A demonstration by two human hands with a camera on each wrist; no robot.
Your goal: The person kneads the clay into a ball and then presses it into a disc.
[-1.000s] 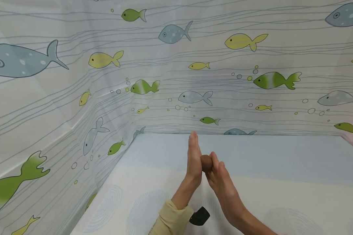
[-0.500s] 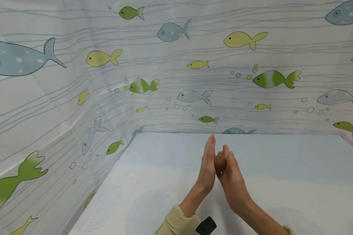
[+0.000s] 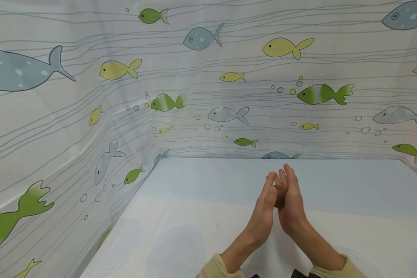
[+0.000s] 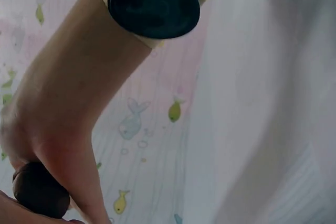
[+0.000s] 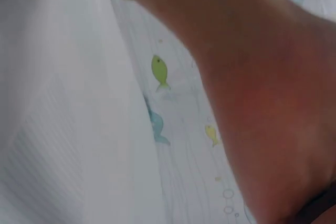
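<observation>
A brown ball, clay-like in look, sits between the two upright palms, partly hidden by them. My left hand presses it from the left, its fingers extended upward. From the other side my right hand presses with fingers also extended. Seen from the left wrist, the ball is dark and lies against the right hand, with an edge of the left hand below. A dark bit of the ball shows in the right wrist view, beside the left hand.
Beneath the hands spreads a table with a white and pale blue cover. A fish-printed curtain surrounds it at the back and left. Dark wrist devices sit by the beige sleeves.
Both hands have moved to the right with the ball between them. The left hand has slid back toward me against the right, whose fingertips now reach higher.
</observation>
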